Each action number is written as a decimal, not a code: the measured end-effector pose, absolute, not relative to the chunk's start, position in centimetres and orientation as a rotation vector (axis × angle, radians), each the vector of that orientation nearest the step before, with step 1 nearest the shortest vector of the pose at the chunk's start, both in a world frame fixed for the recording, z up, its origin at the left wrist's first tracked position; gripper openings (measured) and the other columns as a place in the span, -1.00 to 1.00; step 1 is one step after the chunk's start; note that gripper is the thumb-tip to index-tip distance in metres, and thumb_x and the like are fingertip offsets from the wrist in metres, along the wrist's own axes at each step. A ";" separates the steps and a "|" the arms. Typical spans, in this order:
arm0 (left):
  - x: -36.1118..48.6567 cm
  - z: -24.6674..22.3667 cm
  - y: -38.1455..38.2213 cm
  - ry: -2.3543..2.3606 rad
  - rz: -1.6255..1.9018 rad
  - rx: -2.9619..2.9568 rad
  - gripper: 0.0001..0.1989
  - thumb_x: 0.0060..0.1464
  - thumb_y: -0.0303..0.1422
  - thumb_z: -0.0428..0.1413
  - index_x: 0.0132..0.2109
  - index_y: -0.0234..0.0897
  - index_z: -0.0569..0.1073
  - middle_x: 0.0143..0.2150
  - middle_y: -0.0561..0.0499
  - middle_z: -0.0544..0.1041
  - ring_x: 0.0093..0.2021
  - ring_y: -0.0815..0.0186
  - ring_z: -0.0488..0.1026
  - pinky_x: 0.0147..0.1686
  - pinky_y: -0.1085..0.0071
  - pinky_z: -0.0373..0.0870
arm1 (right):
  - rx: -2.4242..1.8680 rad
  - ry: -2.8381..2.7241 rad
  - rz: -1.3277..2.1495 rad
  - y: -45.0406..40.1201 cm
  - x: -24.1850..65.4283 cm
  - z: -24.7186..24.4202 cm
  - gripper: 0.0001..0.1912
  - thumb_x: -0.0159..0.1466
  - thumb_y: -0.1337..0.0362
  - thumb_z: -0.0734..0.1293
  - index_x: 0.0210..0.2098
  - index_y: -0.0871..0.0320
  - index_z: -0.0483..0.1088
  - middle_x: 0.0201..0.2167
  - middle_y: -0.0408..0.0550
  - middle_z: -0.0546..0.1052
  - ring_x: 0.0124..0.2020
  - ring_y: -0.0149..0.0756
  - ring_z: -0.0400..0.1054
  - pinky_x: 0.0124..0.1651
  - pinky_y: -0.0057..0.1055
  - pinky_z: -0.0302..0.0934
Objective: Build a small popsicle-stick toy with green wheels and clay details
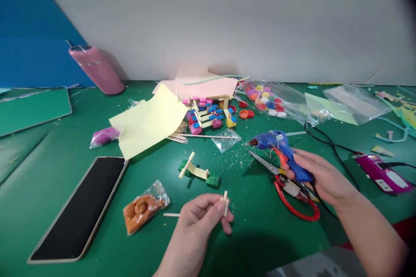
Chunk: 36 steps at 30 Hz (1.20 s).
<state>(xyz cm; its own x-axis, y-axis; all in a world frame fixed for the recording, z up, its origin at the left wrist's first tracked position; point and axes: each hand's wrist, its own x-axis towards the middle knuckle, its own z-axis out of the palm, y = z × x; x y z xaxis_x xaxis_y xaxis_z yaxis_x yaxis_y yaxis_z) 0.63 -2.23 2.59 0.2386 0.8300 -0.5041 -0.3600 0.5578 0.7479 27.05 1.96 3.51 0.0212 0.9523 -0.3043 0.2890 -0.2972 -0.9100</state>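
Between thumb and fingers, my left hand (203, 218) pinches a short pale wooden stick (225, 204) upright at the front middle of the table. My right hand (320, 173) is wrapped round the handle of a blue glue gun (276, 143), its nozzle pointing left. Just beyond my left hand sits a small model (198, 170) of pale sticks with green blocks at its ends. Another thin stick (171, 215) lies partly hidden behind my left hand. Under the glue gun rest red-handled scissors (297, 212), partly covered by it and other tools.
A phone (79, 207) and a bag of orange clay (144, 208) lie at left. Farther back are yellow paper (149, 121), several colourful stick models (209, 117), bagged bottle caps (264, 97) and a pink tumbler (97, 69). Black cords run to a purple power strip (385, 174) at right.
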 end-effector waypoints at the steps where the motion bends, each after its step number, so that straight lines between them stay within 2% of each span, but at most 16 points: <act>1: 0.6 2.6 -2.2 1.017 0.875 0.526 -0.86 -0.06 -0.34 0.18 -0.46 -0.35 0.50 -0.56 0.02 0.49 -0.58 0.42 0.35 -0.45 0.47 0.25 | -1.593 -1.223 1.392 1.3 26.7 3.8 -0.67 0.19 0.06 0.23 -0.20 0.19 0.37 -0.55 -0.04 0.44 -0.58 -0.30 0.34 -0.60 -0.42 0.24; 4: 0.5 2.6 -2.2 1.007 0.884 0.490 -0.87 -0.06 -0.35 0.18 -0.46 -0.35 0.49 -0.57 0.03 0.49 -0.57 0.43 0.34 -0.45 0.48 0.24 | -1.483 -1.282 1.484 -0.3 25.7 4.3 -0.72 0.20 0.09 0.26 -0.19 0.14 0.34 -0.56 -0.09 0.42 -0.55 -0.33 0.32 -0.55 -0.44 0.23; 9: 0.1 2.5 -2.6 1.049 0.902 0.509 -0.86 -0.09 -0.33 0.20 -0.46 -0.34 0.48 -0.57 0.04 0.49 -0.57 0.43 0.34 -0.43 0.48 0.25 | -1.374 -1.528 1.550 -2.2 24.2 5.2 -0.74 0.26 0.12 0.21 -0.15 0.14 0.27 -0.59 -0.14 0.38 -0.55 -0.36 0.26 -0.44 -0.43 0.25; 13: -0.1 2.3 -2.9 1.100 0.915 0.558 -0.87 -0.11 -0.34 0.22 -0.44 -0.33 0.50 -0.56 0.05 0.50 -0.55 0.43 0.36 -0.43 0.49 0.26 | -1.428 -1.504 1.516 -3.1 23.5 5.6 -0.83 0.25 0.15 0.23 -0.25 0.11 0.28 -0.60 -0.20 0.26 -0.57 -0.41 0.20 -0.50 -0.47 0.25; 19: -0.2 2.3 -2.9 1.163 0.950 0.615 -0.87 -0.11 -0.33 0.21 -0.44 -0.32 0.51 -0.56 0.06 0.49 -0.54 0.44 0.34 -0.44 0.52 0.27 | -1.473 -1.590 1.530 -3.6 23.9 5.8 -0.84 0.28 0.15 0.18 -0.22 0.07 0.25 -0.55 -0.20 0.22 -0.56 -0.43 0.12 -0.52 -0.51 0.19; 22: -0.1 2.3 -3.0 1.178 0.950 0.644 -0.88 -0.09 -0.33 0.20 -0.44 -0.32 0.51 -0.55 0.06 0.49 -0.54 0.44 0.34 -0.44 0.52 0.27 | -1.568 -1.616 1.481 -3.8 23.9 5.9 -0.82 0.27 0.13 0.19 -0.20 0.07 0.26 -0.54 -0.19 0.24 -0.55 -0.43 0.10 -0.53 -0.52 0.15; 27: -0.2 2.2 -3.0 1.175 0.948 0.676 -0.87 -0.08 -0.33 0.19 -0.44 -0.32 0.51 -0.55 0.06 0.49 -0.54 0.44 0.34 -0.45 0.53 0.27 | -1.586 -1.643 1.434 -4.2 23.8 6.1 -0.82 0.27 0.11 0.19 -0.30 0.08 0.29 -0.47 -0.15 0.30 -0.55 -0.45 0.11 -0.54 -0.55 0.12; 36: -0.2 2.3 -3.1 1.190 0.927 0.695 -0.88 -0.09 -0.32 0.20 -0.44 -0.31 0.51 -0.54 0.06 0.49 -0.53 0.43 0.35 -0.46 0.53 0.28 | -1.559 -1.708 1.429 -3.8 23.8 5.9 -0.81 0.28 0.12 0.17 -0.19 0.04 0.31 -0.43 -0.12 0.37 -0.55 -0.45 0.16 -0.54 -0.56 0.17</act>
<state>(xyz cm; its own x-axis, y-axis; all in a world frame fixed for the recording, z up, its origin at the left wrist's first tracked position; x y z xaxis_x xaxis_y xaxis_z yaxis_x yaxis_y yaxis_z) -0.22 -3.09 2.34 0.1010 0.8828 -0.4588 -0.2291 0.4694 0.8527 23.81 -3.79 5.94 -0.2834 0.9046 -0.3185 0.4732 -0.1570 -0.8669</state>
